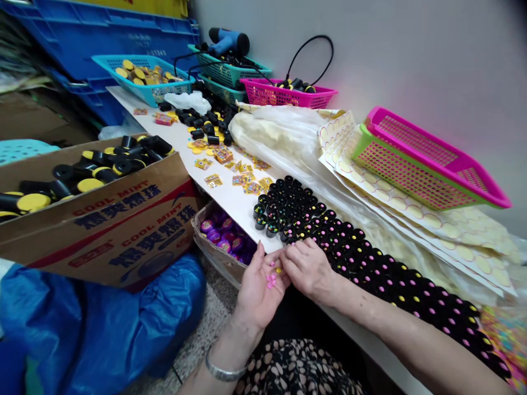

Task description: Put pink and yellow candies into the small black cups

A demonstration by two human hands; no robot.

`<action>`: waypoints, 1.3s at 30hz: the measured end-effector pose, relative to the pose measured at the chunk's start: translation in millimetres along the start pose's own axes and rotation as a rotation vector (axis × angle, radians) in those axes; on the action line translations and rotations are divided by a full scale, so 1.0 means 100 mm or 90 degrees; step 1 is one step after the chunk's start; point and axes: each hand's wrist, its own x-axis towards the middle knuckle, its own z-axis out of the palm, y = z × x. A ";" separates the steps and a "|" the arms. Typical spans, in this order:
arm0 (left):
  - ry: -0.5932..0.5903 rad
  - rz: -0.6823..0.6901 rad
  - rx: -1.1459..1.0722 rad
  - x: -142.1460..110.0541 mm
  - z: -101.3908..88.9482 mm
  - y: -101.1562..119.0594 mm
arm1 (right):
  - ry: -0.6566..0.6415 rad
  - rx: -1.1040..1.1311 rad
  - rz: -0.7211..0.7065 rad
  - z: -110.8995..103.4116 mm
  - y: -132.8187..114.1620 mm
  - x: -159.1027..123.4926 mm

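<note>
**Sorting out of a cupped palm, beside the black cups**

We note the left hand (257,285) palm up, fingers loosely spread and slightly curved, bearing a small heap of bright pink pellets (271,281) with at least one yellow pellet (279,270) among them; nothing there is gripped. The right hand (310,269) is palm down, its fingers bent and drawn together by the left fingertips, near the edge of the close-packed block of short black round cups (366,269) on the white tabletop (241,211). Many cups show a pink or yellow dot inside.

For doing it well, we would keep the left palm hollowed and level so that the pellets cannot roll off, hold it close to the cups to shorten each trip, and feed the right fingertips a few pieces at a time. We would work row by row, touching the rims lightly: the cups look light, and a knock could probably shift several. A spill at the table edge might drop into the open cardboard box of shiny purple rounds (225,237) just below.

Hard to make out: we cannot tell whether the right fingertips pinch a pellet; their undersides are hidden. The right hand and forearm cover some cups. Depths inside the cups are dark, and the multicoloured heap (508,334) at the right edge is cut off and blurred.
</note>
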 end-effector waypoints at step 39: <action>0.185 0.020 0.088 0.04 -0.05 0.20 | -0.091 0.064 0.303 0.23 1.08 0.22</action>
